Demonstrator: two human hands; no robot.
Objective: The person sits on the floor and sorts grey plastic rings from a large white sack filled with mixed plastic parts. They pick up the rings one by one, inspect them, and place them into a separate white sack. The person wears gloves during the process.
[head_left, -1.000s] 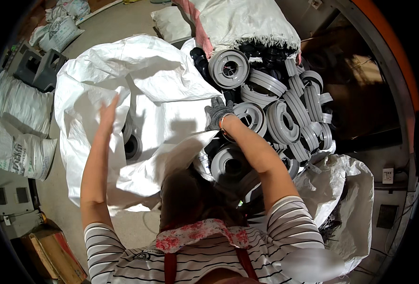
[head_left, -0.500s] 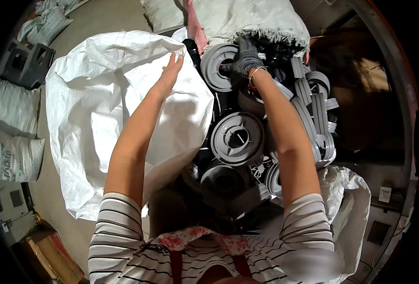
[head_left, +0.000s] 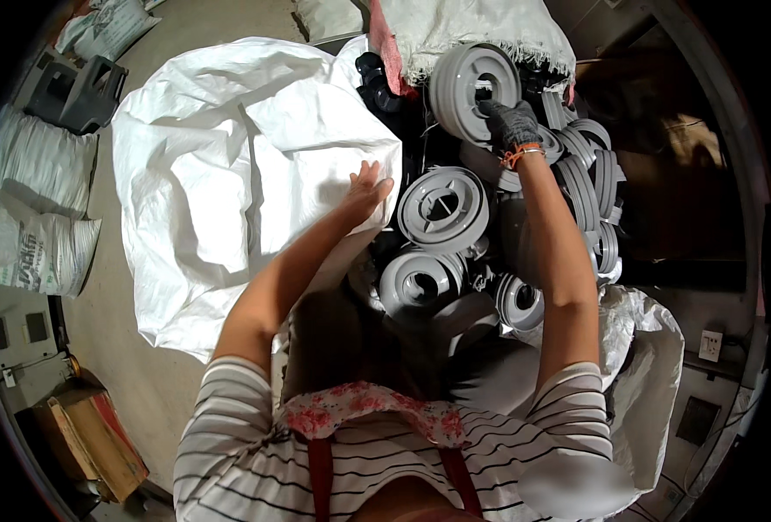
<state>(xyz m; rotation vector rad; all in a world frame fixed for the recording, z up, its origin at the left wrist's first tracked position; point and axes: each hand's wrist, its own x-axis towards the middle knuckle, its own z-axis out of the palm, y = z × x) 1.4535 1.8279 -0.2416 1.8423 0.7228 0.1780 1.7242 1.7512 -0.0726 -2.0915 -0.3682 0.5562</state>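
Apparently, lifting is the step: the gloved right hand (head_left: 513, 129) has fingers curled onto a grey wheel (head_left: 465, 97) at the far side of the pile (head_left: 581, 196); the bare left hand (head_left: 366, 191), loosely spread, seemingly empty, is by the white sack (head_left: 185, 183). Moving the wheel calls for firm grip.

1 brown cardboard box (head_left: 111, 442) at left

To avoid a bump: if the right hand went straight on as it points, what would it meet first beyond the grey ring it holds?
Beyond the grey ring, the right hand would probably meet the frayed white sack; depth is unclear, so it might pass above.
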